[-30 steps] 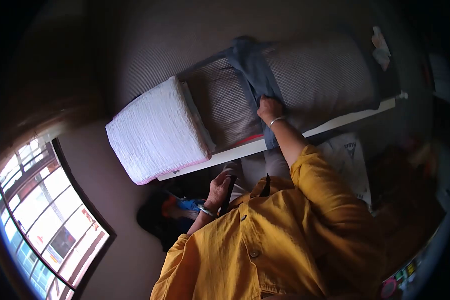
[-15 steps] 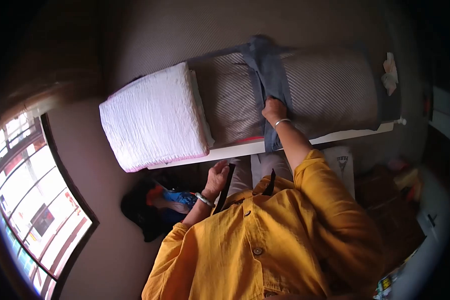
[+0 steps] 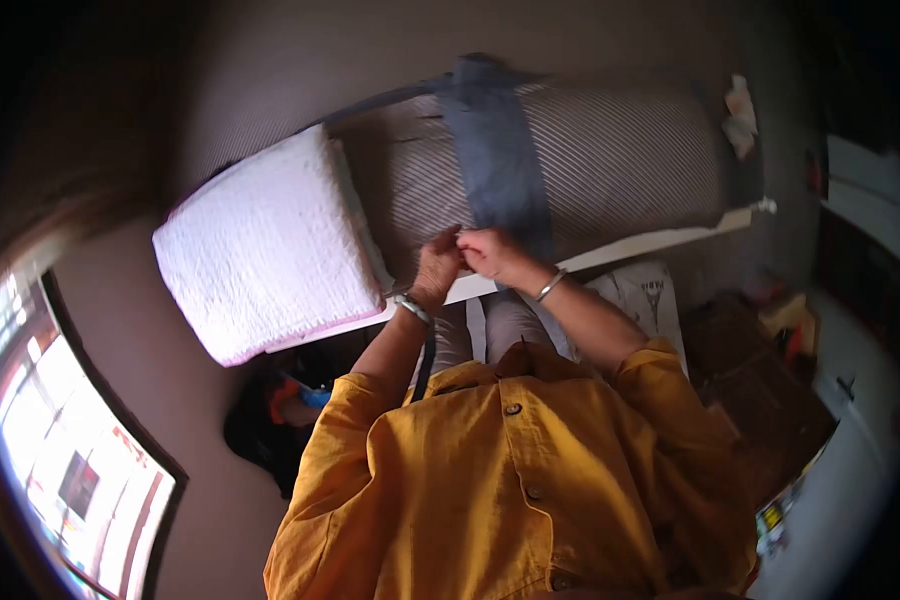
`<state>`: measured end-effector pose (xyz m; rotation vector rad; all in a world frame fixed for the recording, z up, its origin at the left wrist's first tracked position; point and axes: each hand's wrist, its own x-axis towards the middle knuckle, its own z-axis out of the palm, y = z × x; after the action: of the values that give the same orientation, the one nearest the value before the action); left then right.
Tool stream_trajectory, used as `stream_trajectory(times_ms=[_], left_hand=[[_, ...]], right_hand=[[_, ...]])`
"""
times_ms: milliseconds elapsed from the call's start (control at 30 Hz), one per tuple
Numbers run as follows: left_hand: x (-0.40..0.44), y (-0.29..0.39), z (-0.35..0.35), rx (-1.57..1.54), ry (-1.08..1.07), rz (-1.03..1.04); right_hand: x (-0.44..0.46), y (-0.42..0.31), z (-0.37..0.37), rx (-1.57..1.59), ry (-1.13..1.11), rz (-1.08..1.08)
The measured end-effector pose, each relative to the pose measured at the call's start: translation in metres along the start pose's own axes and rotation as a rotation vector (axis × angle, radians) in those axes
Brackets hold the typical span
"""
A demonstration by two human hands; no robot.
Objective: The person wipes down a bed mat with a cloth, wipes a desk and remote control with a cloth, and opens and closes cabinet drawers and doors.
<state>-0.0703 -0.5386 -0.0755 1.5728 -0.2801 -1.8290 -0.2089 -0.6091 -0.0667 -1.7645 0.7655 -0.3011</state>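
My left hand (image 3: 438,268) and my right hand (image 3: 491,254) meet at the front edge of a striped brown mat (image 3: 620,160). Their fingers are closed together, and whatever lies between them is too small to make out. Just behind the hands, a grey cloth strip (image 3: 500,150) lies flattened across the mat and hangs over its front edge. To the left sits a folded white quilt (image 3: 265,245) with a pinkish edge. A dark strap (image 3: 426,362) hangs below my left wrist.
A barred bright window (image 3: 75,470) is at the lower left. Beneath the bed's white edge (image 3: 660,240) are a dark bag (image 3: 255,425) and a printed white sack (image 3: 650,300). Crumpled tissue (image 3: 740,118) lies at the far right of the bed. A brown box (image 3: 760,410) stands lower right.
My right hand has let go of the grey strip, which now lies flatter and wider. My left hand has moved up from my lap to meet my right at the mat's edge.
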Motion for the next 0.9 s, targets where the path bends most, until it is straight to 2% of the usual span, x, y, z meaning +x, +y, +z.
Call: stream_trajectory(times_ms=[33, 100, 167, 233, 300, 367, 400, 467, 500, 567, 600, 667, 767, 800, 900], left_hand=[[0.002, 0.003, 0.001, 0.091, 0.046, 0.041], [0.008, -0.001, 0.0, 0.198, 0.043, 0.074], [0.006, -0.001, 0.001, 0.251, -0.042, 0.058], [0.004, -0.004, -0.002, 0.344, -0.131, 0.003], [-0.001, -0.007, -0.004, 0.525, -0.159, -0.022], [-0.004, -0.019, -0.02, 0.717, -0.214, 0.019], [-0.006, -0.027, -0.03, 0.819, -0.263, 0.066], [-0.027, -0.02, -0.025, 0.683, -0.115, -0.201], [-0.035, -0.021, -0.033, 0.674, -0.142, -0.201], [-0.046, -0.022, -0.039, 0.771, -0.112, -0.215], [-0.05, -0.021, -0.044, 0.694, -0.115, -0.256], [-0.061, -0.017, -0.04, 0.788, -0.097, -0.259], [-0.069, -0.013, -0.023, 0.907, -0.07, -0.256], [-0.07, -0.011, -0.014, 0.914, -0.061, -0.272], [-0.072, -0.016, 0.015, 0.89, -0.031, -0.259]], right_hand=[[-0.009, -0.008, 0.007, -0.075, 0.123, 0.056], [-0.038, -0.015, 0.006, -0.153, 0.204, 0.239], [-0.086, -0.016, 0.0, -0.054, 0.196, 0.321], [-0.148, -0.002, 0.007, -0.09, 0.167, 0.464], [-0.22, 0.031, 0.029, -0.245, 0.019, 0.665], [-0.314, 0.056, 0.058, -0.42, 0.243, 0.495], [-0.346, 0.056, 0.065, -0.405, 0.262, 0.655], [-0.422, 0.077, 0.099, -0.388, 0.3, 0.914], [-0.453, 0.094, 0.123, -0.394, 0.32, 1.015], [-0.462, 0.036, 0.101, -0.244, 0.244, 1.23], [-0.475, 0.037, 0.112, -0.222, 0.231, 1.245], [-0.498, 0.038, 0.123, -0.18, 0.201, 1.267], [-0.493, 0.006, 0.1, 0.002, 0.42, 1.368], [-0.502, 0.013, 0.104, 0.043, 0.509, 1.351], [-0.531, 0.041, 0.104, 0.036, 0.573, 1.371]])
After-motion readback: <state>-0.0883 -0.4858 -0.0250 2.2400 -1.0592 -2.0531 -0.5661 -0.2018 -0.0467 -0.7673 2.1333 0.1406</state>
